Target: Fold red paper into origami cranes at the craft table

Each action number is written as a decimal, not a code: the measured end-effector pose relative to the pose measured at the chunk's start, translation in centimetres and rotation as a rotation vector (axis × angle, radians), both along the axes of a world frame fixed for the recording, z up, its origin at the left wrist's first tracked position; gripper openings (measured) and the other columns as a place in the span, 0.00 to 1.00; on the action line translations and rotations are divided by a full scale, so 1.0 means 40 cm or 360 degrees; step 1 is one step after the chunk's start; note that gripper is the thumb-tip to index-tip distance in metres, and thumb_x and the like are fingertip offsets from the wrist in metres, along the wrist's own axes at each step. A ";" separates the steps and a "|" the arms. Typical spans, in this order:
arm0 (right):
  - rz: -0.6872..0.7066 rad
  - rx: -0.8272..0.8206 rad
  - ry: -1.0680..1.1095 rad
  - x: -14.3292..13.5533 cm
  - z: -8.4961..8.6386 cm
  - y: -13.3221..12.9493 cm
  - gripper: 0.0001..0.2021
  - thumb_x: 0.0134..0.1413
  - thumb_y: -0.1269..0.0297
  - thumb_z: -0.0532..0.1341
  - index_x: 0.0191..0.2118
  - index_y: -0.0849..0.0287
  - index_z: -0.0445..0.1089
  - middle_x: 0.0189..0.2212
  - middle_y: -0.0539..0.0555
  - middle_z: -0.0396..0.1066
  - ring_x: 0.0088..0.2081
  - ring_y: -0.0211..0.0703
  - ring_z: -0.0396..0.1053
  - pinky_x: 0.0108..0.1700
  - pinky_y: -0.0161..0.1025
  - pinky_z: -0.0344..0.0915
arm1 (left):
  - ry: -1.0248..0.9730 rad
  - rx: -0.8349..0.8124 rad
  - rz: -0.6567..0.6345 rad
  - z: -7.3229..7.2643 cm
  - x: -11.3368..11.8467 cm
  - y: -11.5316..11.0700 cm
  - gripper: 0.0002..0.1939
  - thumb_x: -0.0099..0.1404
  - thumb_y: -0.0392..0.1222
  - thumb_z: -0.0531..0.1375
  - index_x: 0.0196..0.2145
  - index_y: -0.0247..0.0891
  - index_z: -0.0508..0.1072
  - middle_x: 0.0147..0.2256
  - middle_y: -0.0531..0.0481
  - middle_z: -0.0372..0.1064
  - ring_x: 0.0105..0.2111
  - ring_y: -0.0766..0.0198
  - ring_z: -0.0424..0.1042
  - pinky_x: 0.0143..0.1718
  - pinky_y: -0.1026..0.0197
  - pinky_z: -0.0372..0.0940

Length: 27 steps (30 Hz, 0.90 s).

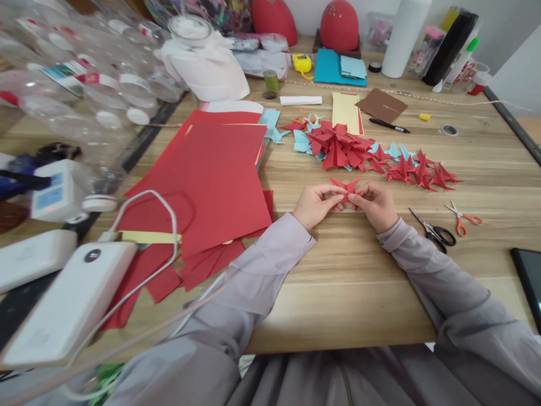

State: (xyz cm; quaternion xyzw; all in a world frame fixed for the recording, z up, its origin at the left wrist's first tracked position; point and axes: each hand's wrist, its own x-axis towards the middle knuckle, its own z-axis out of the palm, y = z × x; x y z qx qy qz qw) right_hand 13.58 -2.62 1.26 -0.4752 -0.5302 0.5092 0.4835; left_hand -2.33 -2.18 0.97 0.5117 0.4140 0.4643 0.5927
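Observation:
Between my two hands is a small red folded-paper piece (pixel 350 188) with pointed tips. My left hand (pixel 318 204) pinches its left side between thumb and fingers. From the other side my right hand (pixel 374 204) grips it, the thumbs almost meeting at its middle. The fingers cover part of the folds. Just beyond the hands lies a heap of red folded-paper pieces (pixel 338 145), with a few light blue ones (pixel 394 150) among them. More red folded pieces (pixel 422 170) trail off to the right.
Red paper sheets (pixel 224 186) lie stacked on the left, near a white power bank (pixel 80 299) with a cable. Black scissors (pixel 435 230) and orange-handled scissors (pixel 464 219) rest at right, a dark-screened device (pixel 530 276) beyond. Plastic bottles (pixel 97 84) crowd the far left.

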 end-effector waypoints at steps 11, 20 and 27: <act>-0.0031 -0.0002 0.0009 -0.001 -0.002 0.005 0.20 0.33 0.50 0.70 0.22 0.59 0.64 0.16 0.47 0.66 0.18 0.35 0.64 0.22 0.35 0.62 | -0.0075 -0.0068 -0.0002 0.008 0.003 -0.003 0.16 0.47 0.43 0.68 0.33 0.31 0.75 0.21 0.51 0.72 0.21 0.69 0.71 0.28 0.63 0.69; 0.0007 -0.0027 0.0032 0.000 0.003 0.004 0.18 0.34 0.53 0.70 0.21 0.59 0.65 0.15 0.48 0.67 0.18 0.35 0.64 0.22 0.35 0.63 | -0.0100 -0.0093 0.0012 0.005 0.003 -0.002 0.12 0.49 0.40 0.67 0.31 0.31 0.75 0.19 0.52 0.70 0.20 0.69 0.70 0.26 0.64 0.67; -0.0008 0.0016 0.0039 -0.002 0.004 0.004 0.18 0.34 0.54 0.71 0.22 0.59 0.64 0.16 0.46 0.65 0.18 0.35 0.65 0.21 0.35 0.64 | -0.0093 -0.0115 0.0015 0.009 0.004 -0.001 0.10 0.49 0.37 0.66 0.31 0.30 0.75 0.19 0.52 0.70 0.19 0.70 0.69 0.23 0.66 0.65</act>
